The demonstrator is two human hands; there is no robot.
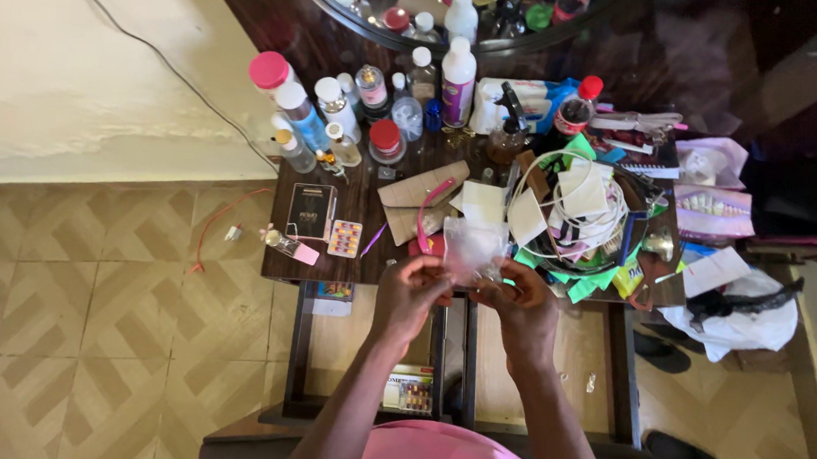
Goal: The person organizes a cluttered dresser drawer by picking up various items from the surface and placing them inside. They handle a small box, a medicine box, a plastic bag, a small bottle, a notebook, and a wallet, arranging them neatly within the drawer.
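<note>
My left hand (pixel 412 295) and my right hand (pixel 524 305) are raised together over the front edge of a dark wooden dressing table (pixel 276 266). Both pinch a small crumpled clear plastic bag (pixel 473 247) by its lower corners. The bag hangs between the two hands, above the table top. What lies inside the bag is too small to tell.
Several bottles (pixel 457 81) and jars crowd the table's back by a round mirror (pixel 443 11). A black box (pixel 311 210), a pill blister (pixel 345 238), cardboard pieces (pixel 419 194), a white cable coil (pixel 577 213) and papers cover the top. Two open drawers (pixel 353 331) stand below.
</note>
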